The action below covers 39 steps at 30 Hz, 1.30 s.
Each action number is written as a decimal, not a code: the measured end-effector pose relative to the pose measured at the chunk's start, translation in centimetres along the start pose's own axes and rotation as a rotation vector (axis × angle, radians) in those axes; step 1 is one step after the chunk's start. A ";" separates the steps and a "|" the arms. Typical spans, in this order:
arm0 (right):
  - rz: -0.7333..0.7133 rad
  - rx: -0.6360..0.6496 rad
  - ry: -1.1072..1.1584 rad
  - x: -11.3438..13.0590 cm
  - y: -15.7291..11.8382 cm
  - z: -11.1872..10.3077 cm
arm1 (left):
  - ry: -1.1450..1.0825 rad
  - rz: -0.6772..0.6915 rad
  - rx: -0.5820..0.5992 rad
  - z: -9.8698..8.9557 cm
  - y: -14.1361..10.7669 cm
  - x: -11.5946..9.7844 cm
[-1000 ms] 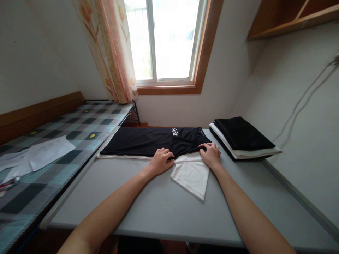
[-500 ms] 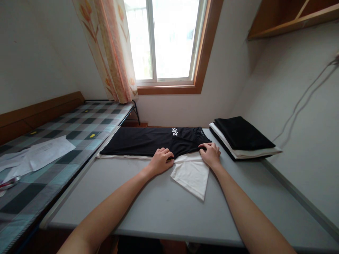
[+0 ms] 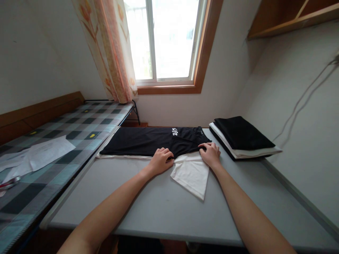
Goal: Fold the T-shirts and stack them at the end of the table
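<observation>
Black pants [image 3: 137,141] with white lettering lie flat across the far part of the grey table, on top of a white garment [image 3: 193,174]. A white sleeve-like part of that garment sticks out toward the near side, between my forearms. My left hand [image 3: 161,161] has its fingers curled at the near edge of the black cloth, pinching it near the middle. At the waistband end, my right hand [image 3: 210,154] pinches the black cloth's near corner between thumb and fingers.
A stack of folded black and white clothes [image 3: 243,135] sits at the table's back right, by the wall. Left of the table [image 3: 159,208] is a bed [image 3: 53,141] with a checkered cover and papers [image 3: 45,155]. A curtain [image 3: 112,53] hangs beside the window.
</observation>
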State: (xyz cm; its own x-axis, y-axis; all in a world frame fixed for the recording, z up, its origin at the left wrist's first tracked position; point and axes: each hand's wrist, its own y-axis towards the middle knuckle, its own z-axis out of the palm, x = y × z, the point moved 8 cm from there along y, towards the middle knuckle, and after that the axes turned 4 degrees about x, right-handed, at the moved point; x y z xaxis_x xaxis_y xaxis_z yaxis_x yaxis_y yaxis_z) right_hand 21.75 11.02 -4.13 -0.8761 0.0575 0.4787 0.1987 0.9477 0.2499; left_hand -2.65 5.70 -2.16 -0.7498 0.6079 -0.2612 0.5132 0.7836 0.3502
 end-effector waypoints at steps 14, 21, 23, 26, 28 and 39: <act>0.002 -0.086 0.117 -0.3 0.1 -0.8 | -0.058 0.035 -0.081 -1.0 -0.1 -0.2; -0.039 -0.253 0.128 0.3 -0.1 -3.6 | -0.104 0.089 -0.122 -1.7 -0.2 -0.5; -0.052 -0.298 0.106 0.4 -0.3 -4.1 | -0.097 0.098 -0.120 -1.7 -0.2 -0.6; -0.026 -0.247 0.060 0.0 -0.1 -3.4 | -0.072 0.102 -0.081 -1.2 -0.2 -0.7; 0.011 -0.121 0.034 -0.6 0.2 -2.1 | -0.047 0.116 -0.011 -0.5 -0.1 -0.8; 0.066 0.032 -0.020 -1.1 0.2 -0.4 | -0.042 0.102 0.056 0.2 -0.1 -0.8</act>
State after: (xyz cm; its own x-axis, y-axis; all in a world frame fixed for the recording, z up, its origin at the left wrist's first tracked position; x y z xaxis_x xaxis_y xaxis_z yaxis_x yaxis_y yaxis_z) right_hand 22.89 11.08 -4.28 -0.8702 0.1261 0.4762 0.2423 0.9512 0.1909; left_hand -2.02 5.19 -2.11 -0.6753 0.6884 -0.2648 0.6089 0.7229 0.3266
